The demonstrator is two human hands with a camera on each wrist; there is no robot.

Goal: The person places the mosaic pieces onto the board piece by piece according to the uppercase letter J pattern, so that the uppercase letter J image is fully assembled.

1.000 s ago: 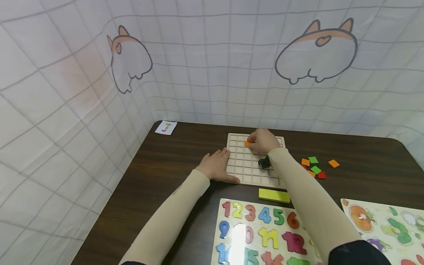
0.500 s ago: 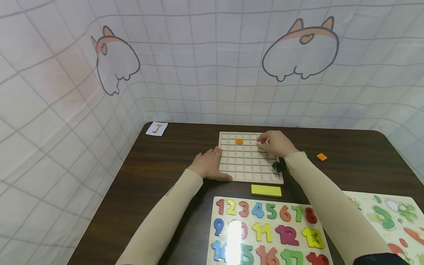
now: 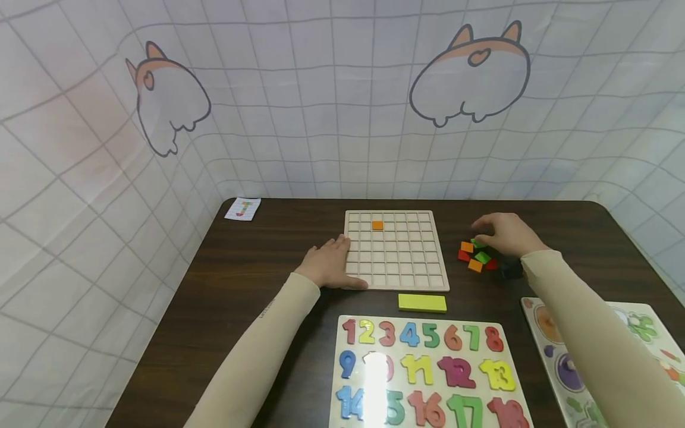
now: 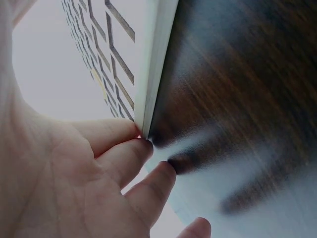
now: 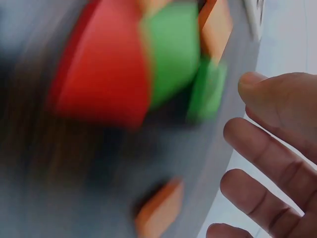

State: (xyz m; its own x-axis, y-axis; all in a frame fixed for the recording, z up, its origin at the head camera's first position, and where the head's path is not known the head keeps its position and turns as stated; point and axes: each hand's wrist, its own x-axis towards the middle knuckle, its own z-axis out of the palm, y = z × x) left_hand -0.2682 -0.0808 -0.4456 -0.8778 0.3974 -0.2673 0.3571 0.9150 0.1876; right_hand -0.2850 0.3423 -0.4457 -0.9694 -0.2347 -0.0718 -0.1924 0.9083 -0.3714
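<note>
A pale wooden grid board lies on the dark table, with one orange square tile in its upper rows. My left hand rests at the board's left side, thumb along the lower corner; in the left wrist view its fingertips touch the edge, fingers extended. Over a small pile of tiles right of the board hovers my right hand, fingers loosely bent and holding nothing. That pile has red tiles, green tiles and orange tiles, blurred in the right wrist view.
A yellow-green bar lies just below the board. Nearer stands a number puzzle board, and a vegetable puzzle board is under the right forearm. A small pattern card lies at the far left corner. A patterned curtain hangs behind.
The right hand let go of the orange tile on the grid and moved right to the loose tiles. The left hand stayed at the board. The head view shifted rightward.
</note>
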